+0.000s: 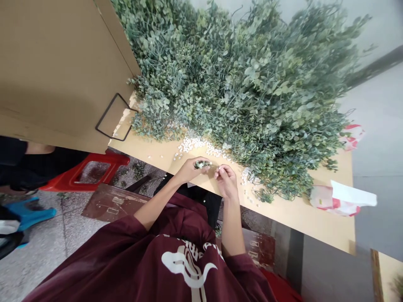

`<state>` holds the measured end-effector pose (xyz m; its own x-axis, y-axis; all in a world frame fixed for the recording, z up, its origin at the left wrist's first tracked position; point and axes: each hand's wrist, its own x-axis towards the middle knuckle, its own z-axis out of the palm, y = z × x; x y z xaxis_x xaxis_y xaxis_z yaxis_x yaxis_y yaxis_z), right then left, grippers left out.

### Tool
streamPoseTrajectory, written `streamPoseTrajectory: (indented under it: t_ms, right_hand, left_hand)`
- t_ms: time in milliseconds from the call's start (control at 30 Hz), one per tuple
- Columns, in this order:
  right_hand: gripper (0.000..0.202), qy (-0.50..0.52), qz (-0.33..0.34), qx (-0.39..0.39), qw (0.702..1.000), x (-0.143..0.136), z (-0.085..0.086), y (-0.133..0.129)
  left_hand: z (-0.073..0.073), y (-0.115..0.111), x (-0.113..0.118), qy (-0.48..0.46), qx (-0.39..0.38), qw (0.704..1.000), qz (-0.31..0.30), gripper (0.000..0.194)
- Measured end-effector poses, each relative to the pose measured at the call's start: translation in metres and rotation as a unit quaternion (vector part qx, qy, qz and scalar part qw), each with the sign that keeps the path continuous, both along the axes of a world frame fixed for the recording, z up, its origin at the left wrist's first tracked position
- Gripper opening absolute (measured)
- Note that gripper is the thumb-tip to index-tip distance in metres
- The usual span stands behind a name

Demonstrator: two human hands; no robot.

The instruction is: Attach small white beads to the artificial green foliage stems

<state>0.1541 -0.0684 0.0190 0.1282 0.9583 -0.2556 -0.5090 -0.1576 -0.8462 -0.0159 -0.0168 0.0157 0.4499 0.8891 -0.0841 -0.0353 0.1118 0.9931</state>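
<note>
My left hand (192, 170) is closed around a small artificial green sprig (201, 164), which has a white piece among its leaves. To its right, my right hand (226, 179) has thumb and fingertips pinched together, with a tiny pale piece at the tips that I cannot clearly make out. Both hands are over the table's near edge, a short gap between them. Just beyond them lie many small white pieces (197, 144) scattered on the wooden tabletop (333, 226). A large heap of artificial greenery (239, 84) rises behind these.
A big cardboard box (63, 75) stands at the left, beside a black wire frame (115, 117). Red-and-white plastic bags (335, 199) lie at the table's right. A red stool (91, 172), a blue stool (31, 212) and part of another person (40, 161) are at the left.
</note>
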Motion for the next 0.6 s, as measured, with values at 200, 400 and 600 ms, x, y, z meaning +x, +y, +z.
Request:
streamPoseTrajectory:
  t_ms: [200,400,600]
  right_hand:
    - [0.020,0.055,0.009,-0.022,0.998,-0.017,-0.002,-0.002]
    - [0.022,0.095,0.006,-0.036,0.995,-0.025,-0.002,-0.003]
    - [0.020,0.112,-0.001,-0.039,0.993,-0.030,-0.003,-0.004]
  left_hand:
    - [0.004,0.003,-0.002,-0.008,0.044,0.998,-0.036,0.037]
    - [0.009,0.002,-0.002,-0.019,0.024,0.998,-0.055,0.034]
    - [0.009,0.000,-0.002,-0.010,0.023,0.999,-0.043,0.034]
